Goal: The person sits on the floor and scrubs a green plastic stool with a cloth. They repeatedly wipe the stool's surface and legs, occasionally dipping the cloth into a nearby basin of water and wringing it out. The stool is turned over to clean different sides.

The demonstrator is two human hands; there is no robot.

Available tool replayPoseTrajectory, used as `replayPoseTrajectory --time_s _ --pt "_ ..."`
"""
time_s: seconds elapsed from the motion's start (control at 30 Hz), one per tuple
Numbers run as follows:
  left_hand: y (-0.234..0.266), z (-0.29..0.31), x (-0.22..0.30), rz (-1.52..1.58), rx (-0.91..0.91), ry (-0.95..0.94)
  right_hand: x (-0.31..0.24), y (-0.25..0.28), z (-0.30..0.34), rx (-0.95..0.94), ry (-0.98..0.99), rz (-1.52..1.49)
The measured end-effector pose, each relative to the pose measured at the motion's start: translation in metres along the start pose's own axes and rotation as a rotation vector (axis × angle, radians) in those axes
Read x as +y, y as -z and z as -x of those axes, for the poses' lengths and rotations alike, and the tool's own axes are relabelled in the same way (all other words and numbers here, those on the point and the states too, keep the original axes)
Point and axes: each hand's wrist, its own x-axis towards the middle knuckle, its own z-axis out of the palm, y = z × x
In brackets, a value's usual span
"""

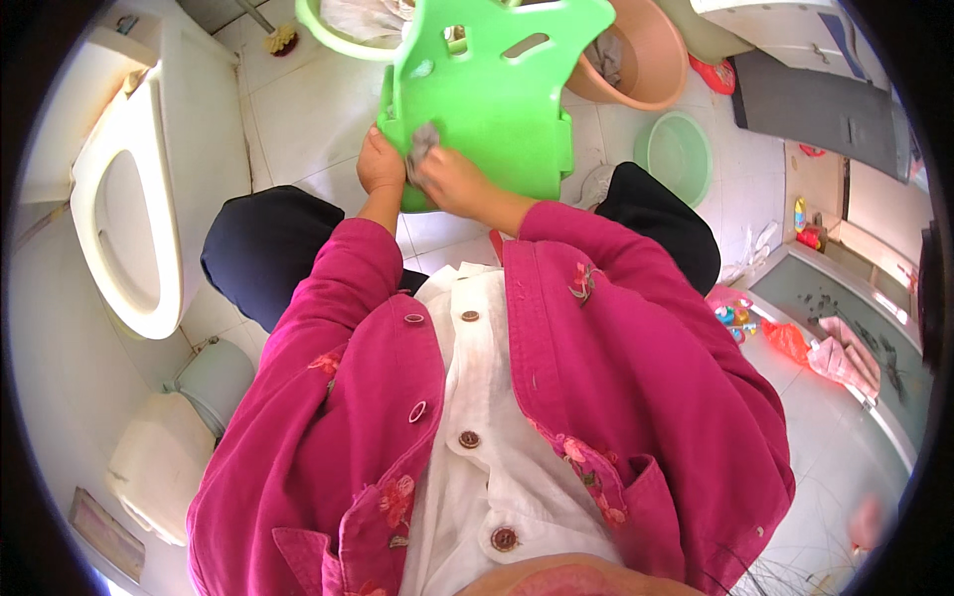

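Over the tiled floor (308, 114), the green plastic chair (487, 134) looks light, stiff and slippery if wet, best held by its edges. The left hand (381, 165) grips its left edge; the right hand (454, 183) clutches a grey cloth (423, 142) against it.

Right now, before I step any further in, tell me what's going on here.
A seated person in a magenta jacket is handling a bright green plastic piece, shaped like a small chair, in front of the knees. The left hand holds its left edge, while the right hand presses a bunched grey cloth against its surface. Beyond it, an orange-brown tub holds some fabric; a pale green basin stands to the right on the tiled floor.
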Motion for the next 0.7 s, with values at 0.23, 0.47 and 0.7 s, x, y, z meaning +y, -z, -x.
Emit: replayPoseTrajectory --time_s 0.23,0.47,0.7 --pt "0.004 0.005 0.012 -0.016 -0.001 0.047 0.106 0.122 0.060 0.024 -0.145 0.567" --pt "0.001 0.003 0.005 0.011 -0.004 0.037 0.080 0.024 0.026 0.185 -0.344 0.354" --pt "0.017 0.015 0.030 0.034 -0.018 0.060 0.094 0.106 0.058 0.023 -0.204 0.455"
